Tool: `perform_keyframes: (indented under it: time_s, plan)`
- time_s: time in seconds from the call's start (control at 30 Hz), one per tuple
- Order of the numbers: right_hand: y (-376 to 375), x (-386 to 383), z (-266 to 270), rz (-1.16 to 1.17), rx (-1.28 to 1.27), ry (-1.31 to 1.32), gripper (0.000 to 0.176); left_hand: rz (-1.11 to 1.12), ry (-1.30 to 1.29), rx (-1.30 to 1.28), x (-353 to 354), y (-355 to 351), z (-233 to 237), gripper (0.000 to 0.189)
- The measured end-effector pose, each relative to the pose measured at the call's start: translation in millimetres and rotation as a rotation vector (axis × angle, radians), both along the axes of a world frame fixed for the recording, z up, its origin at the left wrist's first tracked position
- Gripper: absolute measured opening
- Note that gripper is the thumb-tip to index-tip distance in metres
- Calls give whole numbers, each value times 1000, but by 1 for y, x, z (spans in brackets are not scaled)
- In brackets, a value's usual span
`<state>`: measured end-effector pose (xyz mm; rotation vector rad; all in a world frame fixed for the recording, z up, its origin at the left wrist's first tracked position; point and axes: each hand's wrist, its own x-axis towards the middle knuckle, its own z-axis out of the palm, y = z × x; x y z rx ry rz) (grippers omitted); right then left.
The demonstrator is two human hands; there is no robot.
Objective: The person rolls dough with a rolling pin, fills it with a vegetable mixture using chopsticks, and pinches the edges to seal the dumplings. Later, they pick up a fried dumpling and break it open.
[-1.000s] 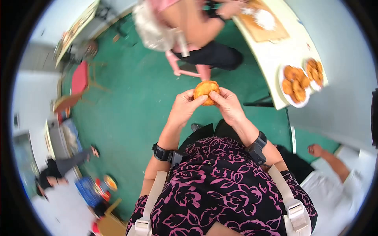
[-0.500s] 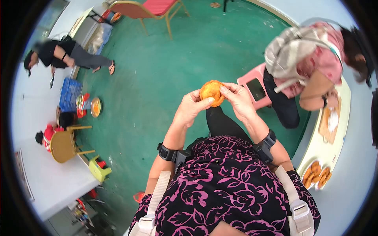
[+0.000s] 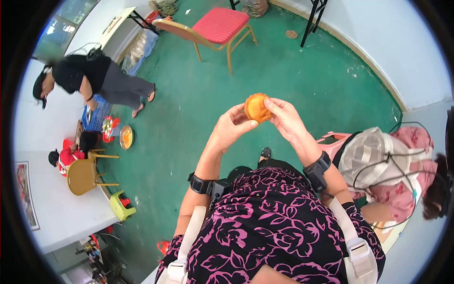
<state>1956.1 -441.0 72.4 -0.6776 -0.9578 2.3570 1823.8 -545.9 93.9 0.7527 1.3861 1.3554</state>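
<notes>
A round golden-orange piece of fried food (image 3: 257, 108) with a crimped edge is held up in front of my body, above the green floor. The thumb and fingers of my left hand (image 3: 231, 127) grip its left side. On its right side, my right hand (image 3: 284, 118) pinches it, the thumb lying on its upper face. Both hands touch the food, and a dark strapped device sits on each wrist.
A red-seated chair (image 3: 221, 26) stands ahead. At right, a person in pink (image 3: 402, 184) leans by a pale table, near a pink stool (image 3: 331, 142). On the left are a person in black (image 3: 75, 73), a seated person in red, a yellow chair (image 3: 81, 177) and a metal bowl (image 3: 126, 137).
The view has turned, so the person in pink appears lower and the red chair further right. The plates of fried food are out of sight. Both hands still hold the food, now turned slightly.
</notes>
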Motion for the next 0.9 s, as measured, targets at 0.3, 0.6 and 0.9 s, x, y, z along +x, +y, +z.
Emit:
perform_keyframes:
  time_s: [0.3, 0.6, 0.9]
  plan:
    - [154, -54, -3, 50, 244, -150, 29, -176, 27, -35, -76, 163, -13, 29]
    - [311, -89, 18, -145, 323, -293, 35, -544, -12, 30, -156, 364, -6, 46]
    - [470, -86, 12, -602, -213, 195, 28, -320, -270, -91, -210, 532, -15, 35]
